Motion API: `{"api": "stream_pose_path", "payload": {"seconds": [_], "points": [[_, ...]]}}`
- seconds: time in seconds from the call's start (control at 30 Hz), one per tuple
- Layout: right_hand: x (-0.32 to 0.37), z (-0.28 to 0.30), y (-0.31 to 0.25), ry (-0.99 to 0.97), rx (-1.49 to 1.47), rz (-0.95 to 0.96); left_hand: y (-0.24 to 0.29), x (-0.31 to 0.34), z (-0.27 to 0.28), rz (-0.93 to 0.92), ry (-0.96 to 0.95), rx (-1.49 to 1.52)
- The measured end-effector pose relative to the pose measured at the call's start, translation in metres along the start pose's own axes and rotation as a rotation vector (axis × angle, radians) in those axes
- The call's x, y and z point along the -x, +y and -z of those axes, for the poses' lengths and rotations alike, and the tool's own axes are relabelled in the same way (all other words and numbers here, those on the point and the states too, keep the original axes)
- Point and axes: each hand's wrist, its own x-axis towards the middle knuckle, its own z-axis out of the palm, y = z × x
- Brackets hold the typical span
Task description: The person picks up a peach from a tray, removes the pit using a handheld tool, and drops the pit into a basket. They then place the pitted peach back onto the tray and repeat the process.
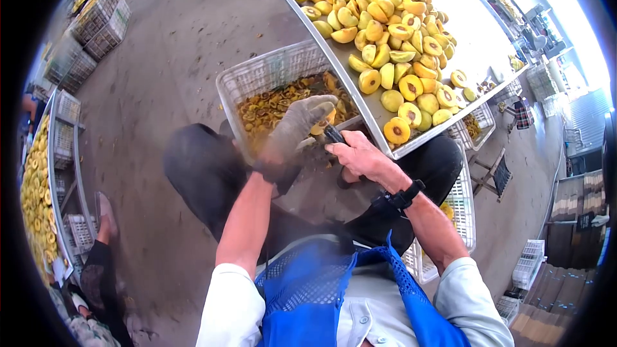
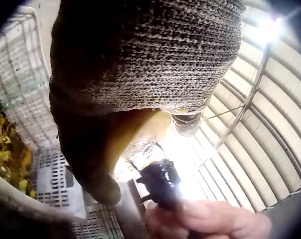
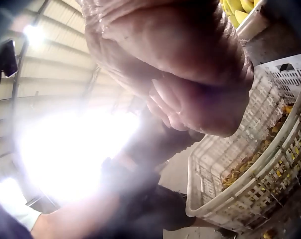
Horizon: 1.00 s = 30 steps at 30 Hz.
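Observation:
My left hand (image 1: 297, 123), in a grey knit glove, holds a yellow peach half (image 2: 135, 132), its fingers curled over it. The bare right hand (image 1: 363, 156) grips a pitting tool by its black handle (image 2: 161, 181). A thin curved metal piece at the tool's head reaches the cut side of the fruit in the left wrist view. Both hands meet above a white plastic crate (image 1: 229, 94) with brownish-yellow pits and scraps (image 1: 273, 104) inside. In the right wrist view the right hand's own fingers hide the tool.
A metal-edged table (image 1: 355, 96) at the front right bears a heap of peach halves (image 1: 402, 32). Another white crate (image 1: 464, 209) stands by the right leg. Crates of peaches (image 1: 40, 193) line the left side, near another person's leg (image 1: 98, 254). A small folding stool (image 1: 500, 177) stands right.

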Motion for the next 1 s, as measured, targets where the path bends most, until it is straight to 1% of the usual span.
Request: {"api": "stream_pose_path", "payload": {"seconds": [0.07, 0.1, 0.13, 0.2, 0.23, 0.27, 0.33, 0.37, 0.4, 0.47, 0.53, 0.57, 0.63, 0.67, 0.73, 0.77, 0.83, 0.87, 0.93, 1.0], "points": [[-0.003, -0.006, 0.000, 0.060, 0.185, 0.109, 0.009, 0.001, -0.001, 0.135, -0.021, -0.026], [-0.002, -0.011, -0.001, 0.131, 0.313, 0.147, 0.000, -0.003, -0.006, 0.098, 0.025, 0.021], [-0.004, -0.013, 0.005, 0.130, 0.312, 0.145, -0.008, -0.004, -0.005, 0.101, 0.026, 0.022], [-0.006, -0.020, 0.018, 0.394, 0.820, 0.493, -0.018, -0.002, -0.005, 0.066, 0.015, -0.044], [-0.003, -0.020, 0.014, 0.353, 0.792, 0.406, -0.019, -0.001, -0.007, 0.167, 0.054, -0.019], [-0.005, -0.018, 0.017, 0.353, 0.791, 0.403, -0.022, 0.000, -0.008, 0.169, 0.053, -0.017], [-0.011, -0.012, 0.021, 0.278, 0.687, 0.424, -0.025, -0.002, -0.010, 0.030, 0.071, -0.076], [-0.013, -0.009, 0.023, 0.278, 0.686, 0.424, -0.027, -0.001, -0.011, 0.030, 0.071, -0.077], [-0.012, -0.007, 0.022, 0.192, 0.493, 0.316, -0.024, 0.001, -0.012, 0.056, 0.080, -0.057], [-0.010, -0.002, 0.019, 0.110, 0.296, 0.207, -0.024, 0.002, -0.014, 0.082, 0.084, -0.038], [-0.006, 0.001, 0.015, -0.094, -0.149, -0.034, -0.029, 0.003, -0.016, 0.027, 0.067, 0.084], [-0.003, 0.000, 0.014, -0.094, -0.152, -0.034, -0.032, 0.003, -0.016, 0.029, 0.066, 0.082], [0.003, -0.006, 0.009, -0.093, -0.279, -0.087, -0.032, 0.004, -0.017, 0.095, 0.071, 0.038], [0.002, -0.010, 0.012, -0.093, -0.284, -0.086, -0.033, 0.005, -0.018, 0.097, 0.069, 0.035], [0.001, -0.015, 0.015, 0.027, 0.027, 0.070, -0.035, 0.004, -0.022, 0.074, 0.112, 0.041], [0.000, -0.013, 0.014, 0.029, 0.023, 0.073, -0.036, 0.002, -0.021, 0.072, 0.108, 0.038], [0.003, -0.014, 0.013, -0.058, -0.223, -0.058, -0.035, 0.004, -0.021, 0.117, 0.126, 0.010], [0.002, -0.012, 0.014, -0.058, -0.226, -0.058, -0.033, 0.004, -0.022, 0.119, 0.124, 0.009], [0.000, -0.006, 0.019, -0.198, -0.457, -0.108, -0.029, 0.008, -0.024, 0.092, 0.114, -0.074], [0.000, -0.005, 0.023, -0.206, -0.464, -0.107, -0.033, 0.007, -0.026, 0.082, 0.120, -0.094]]}}
